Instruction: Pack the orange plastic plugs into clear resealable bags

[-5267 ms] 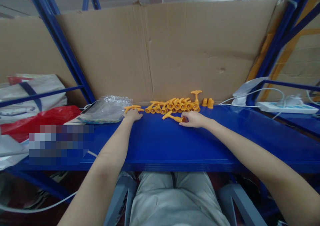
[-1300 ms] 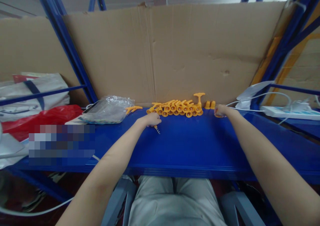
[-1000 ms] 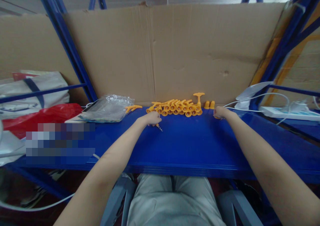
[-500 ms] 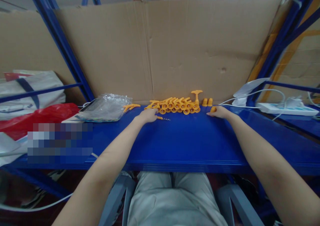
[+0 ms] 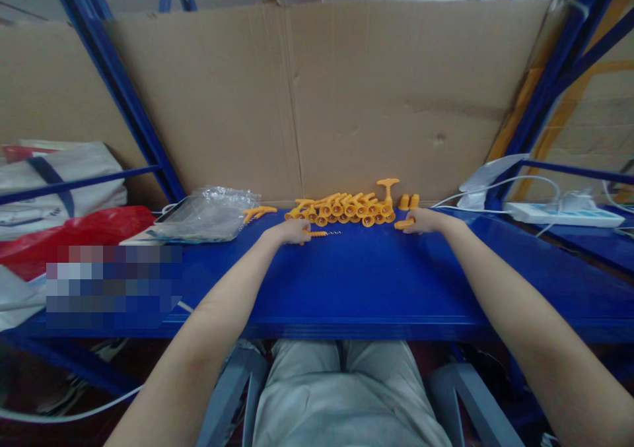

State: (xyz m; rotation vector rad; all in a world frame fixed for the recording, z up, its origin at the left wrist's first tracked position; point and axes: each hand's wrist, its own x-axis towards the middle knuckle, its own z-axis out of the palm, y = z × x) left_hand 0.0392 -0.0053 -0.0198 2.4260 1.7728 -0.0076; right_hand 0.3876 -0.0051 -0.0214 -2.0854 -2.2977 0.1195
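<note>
My left hand (image 5: 296, 232) is closed around a yellow corkscrew (image 5: 317, 234), whose metal spiral points right. My right hand (image 5: 419, 221) grips a yellow plastic sleeve (image 5: 403, 224) lying sideways, its end toward the left hand. A gap separates the two pieces. Behind them, a stacked row of assembled yellow corkscrews (image 5: 349, 209) lies with round sleeve openings facing me. One T-handled corkscrew (image 5: 388, 188) stands upright at the row's right end. Two yellow sleeves (image 5: 409, 201) stand behind my right hand. Several loose yellow corkscrews (image 5: 258, 212) with bare spirals lie to the left.
Clear plastic bags (image 5: 212, 212) lie on the left of the blue shelf (image 5: 366, 282). A red bag (image 5: 79, 236) and a white cloth bag (image 5: 59, 176) are farther left. A power strip (image 5: 564, 214) with white cables sits at right. Cardboard (image 5: 396, 97) stands behind.
My right hand has moved left with the sleeve, turning it from upright to sideways. The corkscrew in my left hand shows more of its yellow shaft.
</note>
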